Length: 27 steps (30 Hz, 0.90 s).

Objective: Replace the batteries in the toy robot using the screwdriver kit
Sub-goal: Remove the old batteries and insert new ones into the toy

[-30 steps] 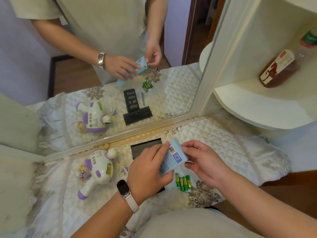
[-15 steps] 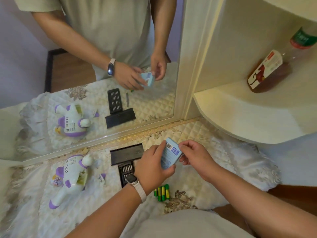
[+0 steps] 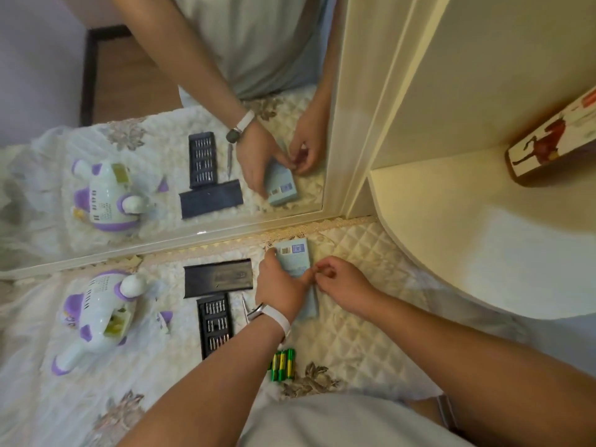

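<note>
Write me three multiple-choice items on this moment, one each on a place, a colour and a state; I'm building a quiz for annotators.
1. Where do the loose batteries lie?
A. on the quilted cloth, nearer the person than the bit tray
B. on the curved shelf
C. inside the toy robot

2. What colour are the toy robot's accents?
A. red
B. purple
C. black

3. What is the left hand doing?
A. turning a screwdriver
B. resting empty
C. holding the pale blue box, with the right hand pinching at it

Answers: 1 A, they sit on the cloth below the bit tray. 2 B, purple ears and feet on white. 3 C, fingers wrap the box.
</note>
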Each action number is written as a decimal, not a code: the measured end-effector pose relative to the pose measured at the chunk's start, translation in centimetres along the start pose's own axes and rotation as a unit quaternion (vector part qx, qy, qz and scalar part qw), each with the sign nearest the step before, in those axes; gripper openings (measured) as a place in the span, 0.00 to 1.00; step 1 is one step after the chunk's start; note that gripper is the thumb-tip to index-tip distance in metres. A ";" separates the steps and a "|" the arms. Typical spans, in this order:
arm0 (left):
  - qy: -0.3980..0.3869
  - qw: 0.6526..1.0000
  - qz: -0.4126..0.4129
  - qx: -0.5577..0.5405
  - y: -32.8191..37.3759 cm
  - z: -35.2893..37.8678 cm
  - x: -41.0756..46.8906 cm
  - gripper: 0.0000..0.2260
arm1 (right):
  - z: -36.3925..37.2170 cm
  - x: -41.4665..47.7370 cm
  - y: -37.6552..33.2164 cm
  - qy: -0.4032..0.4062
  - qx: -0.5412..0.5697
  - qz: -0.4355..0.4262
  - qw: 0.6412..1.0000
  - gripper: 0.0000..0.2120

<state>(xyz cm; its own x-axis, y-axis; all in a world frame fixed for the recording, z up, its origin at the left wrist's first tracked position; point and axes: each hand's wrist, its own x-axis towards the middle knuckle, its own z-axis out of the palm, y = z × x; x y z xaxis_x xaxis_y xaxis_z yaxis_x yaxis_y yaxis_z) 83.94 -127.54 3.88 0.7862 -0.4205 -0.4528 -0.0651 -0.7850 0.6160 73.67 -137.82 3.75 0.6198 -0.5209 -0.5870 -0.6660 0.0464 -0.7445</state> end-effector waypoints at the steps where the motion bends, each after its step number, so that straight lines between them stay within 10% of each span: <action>1: -0.001 1.000 -0.005 -0.003 -0.1 0.1 0.0 0.42 | 0.0 0.0 0.0 -0.010 -0.037 -0.011 0.999 0.08; 15: -0.050 0.998 -0.010 -0.022 -5.8 -5.3 -6.4 0.07 | 1.7 -4.8 1.0 -0.024 -0.116 -0.051 0.992 0.13; 27: -0.086 0.990 -0.072 0.089 -11.1 -4.7 -10.1 0.10 | 8.1 -9.4 2.5 -0.127 -0.331 -0.156 0.922 0.24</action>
<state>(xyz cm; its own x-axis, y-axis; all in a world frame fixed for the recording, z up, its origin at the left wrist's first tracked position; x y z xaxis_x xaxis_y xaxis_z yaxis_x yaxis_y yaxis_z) 79.64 -112.47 4.63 0.6801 -0.3578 -0.6399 -0.0790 -0.9035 0.4213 69.53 -125.95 4.80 0.8451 -0.2010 -0.4954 -0.4946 -0.6455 -0.5819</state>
